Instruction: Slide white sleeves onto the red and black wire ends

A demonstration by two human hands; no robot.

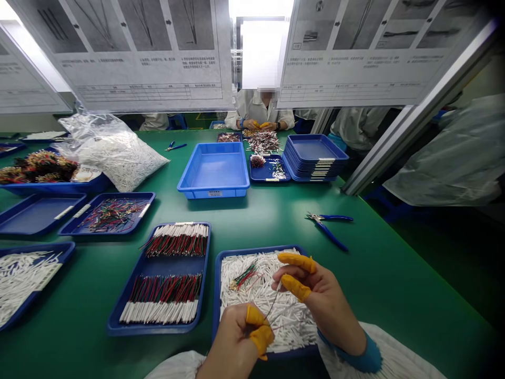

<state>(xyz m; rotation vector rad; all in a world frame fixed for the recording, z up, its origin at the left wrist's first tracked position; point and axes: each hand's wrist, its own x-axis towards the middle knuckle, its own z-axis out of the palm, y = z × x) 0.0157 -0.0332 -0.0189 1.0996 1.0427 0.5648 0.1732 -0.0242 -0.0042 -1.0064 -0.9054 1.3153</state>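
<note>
my left fingers (261,337) pinch a thin wire (272,304) and my right ones (295,287) a white tube (279,286) at its upper end, over the tray (216,297) where a loose wire bunch (245,276) seems left, two tubed rows (168,291) leftward looking done.

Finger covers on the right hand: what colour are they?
The finger covers on the right hand are orange-yellow, head view.

Green tabletop (272,213), metal post (418,105), bright white light (260,52), dark floor (437,258)
</note>
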